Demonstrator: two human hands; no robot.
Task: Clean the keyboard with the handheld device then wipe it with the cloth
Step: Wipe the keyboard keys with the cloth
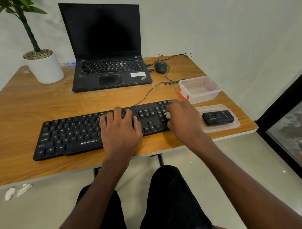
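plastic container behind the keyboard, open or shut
Open. The clear plastic container has no lid on top; its lid lies flat beside the keyboard, with the black handheld device resting on it.

One keyboard [78,134], one laptop [107,52], one mouse [160,66], one potted plant [44,67], one clear tub [200,89], one lid [220,127], two hands [120,129]

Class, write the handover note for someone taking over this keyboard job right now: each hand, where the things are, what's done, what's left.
Left hand: flat on the keyboard mid-section, steadying it.
Right hand: pinching a small white cloth against the number-pad keys.
Black device: set down on the clear lid, right of the keyboard; open tub behind it.
Done: device stage looks finished, judging by that.
Left: wipe the remaining keys; how many are done cannot be told.
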